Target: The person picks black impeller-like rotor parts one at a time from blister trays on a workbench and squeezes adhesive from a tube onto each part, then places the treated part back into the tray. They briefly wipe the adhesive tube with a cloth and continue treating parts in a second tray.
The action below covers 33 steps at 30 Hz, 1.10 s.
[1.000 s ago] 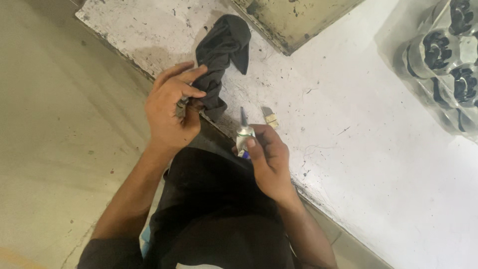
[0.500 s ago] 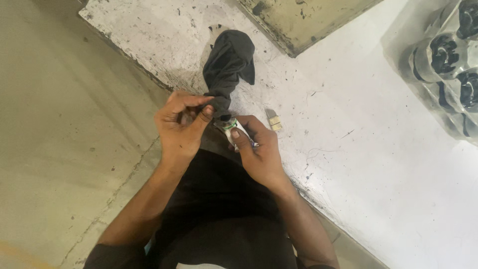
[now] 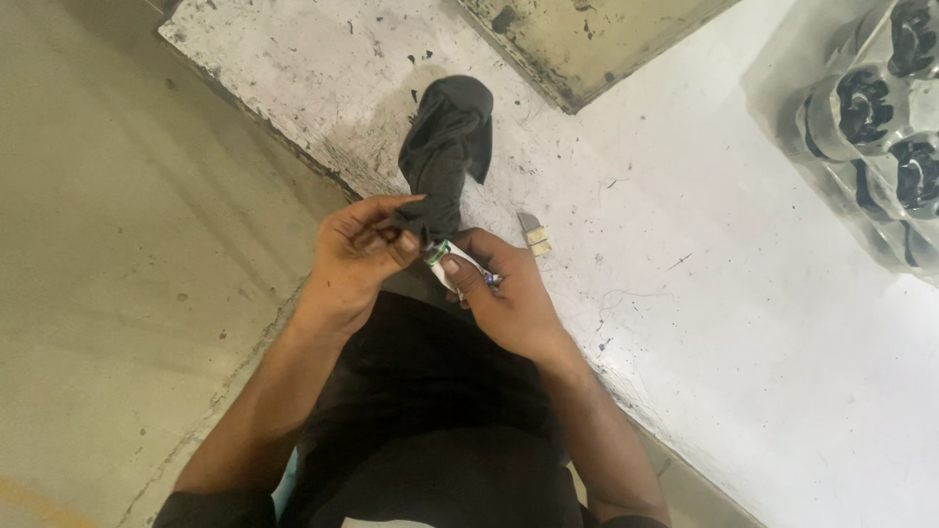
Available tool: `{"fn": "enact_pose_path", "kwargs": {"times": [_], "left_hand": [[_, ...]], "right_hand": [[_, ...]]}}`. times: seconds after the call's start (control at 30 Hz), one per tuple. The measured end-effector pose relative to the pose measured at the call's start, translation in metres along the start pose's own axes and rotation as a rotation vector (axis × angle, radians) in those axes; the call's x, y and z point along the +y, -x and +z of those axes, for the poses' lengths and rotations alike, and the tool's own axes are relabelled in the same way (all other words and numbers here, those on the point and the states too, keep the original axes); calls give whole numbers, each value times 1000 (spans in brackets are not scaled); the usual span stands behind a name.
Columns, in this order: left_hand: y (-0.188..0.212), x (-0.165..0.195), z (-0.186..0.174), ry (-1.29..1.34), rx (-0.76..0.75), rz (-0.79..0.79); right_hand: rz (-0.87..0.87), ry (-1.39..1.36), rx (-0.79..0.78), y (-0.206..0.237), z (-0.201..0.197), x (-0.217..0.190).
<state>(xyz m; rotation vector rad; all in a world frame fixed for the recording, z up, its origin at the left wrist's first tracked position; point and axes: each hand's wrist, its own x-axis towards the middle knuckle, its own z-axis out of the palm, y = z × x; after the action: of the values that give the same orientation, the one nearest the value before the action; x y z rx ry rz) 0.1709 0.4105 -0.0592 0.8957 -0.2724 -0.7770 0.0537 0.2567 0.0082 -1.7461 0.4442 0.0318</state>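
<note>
My left hand pinches the near end of a dark grey cloth that trails away across the white worktop. My right hand grips a small white tube with a green band. The tube's tip sits against the bunched cloth end between my left fingers. Both hands meet just over the worktop's near edge, above my dark shirt.
A small metal piece with a tan end lies on the worktop right of my right hand. A yellowish slab rests at the back. Clear-wrapped black and silver round parts sit at the far right. Bare concrete floor lies left.
My hands were apart, the right one holding the tube near the metal piece. They have come together, and the tube's tip now meets the cloth end in my left hand.
</note>
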Motion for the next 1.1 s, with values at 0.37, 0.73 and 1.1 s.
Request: {"fn": "enact_pose_path", "kwargs": {"times": [0.37, 0.73, 1.1], "left_hand": [[4, 15, 16, -310, -36, 396], [13, 42, 46, -642, -49, 559], [4, 41, 37, -405, -189, 304]], "right_hand": [[-36, -253, 33, 7, -24, 24], [246, -505, 8, 11, -17, 42], [83, -312, -182, 32, -13, 40]]}}
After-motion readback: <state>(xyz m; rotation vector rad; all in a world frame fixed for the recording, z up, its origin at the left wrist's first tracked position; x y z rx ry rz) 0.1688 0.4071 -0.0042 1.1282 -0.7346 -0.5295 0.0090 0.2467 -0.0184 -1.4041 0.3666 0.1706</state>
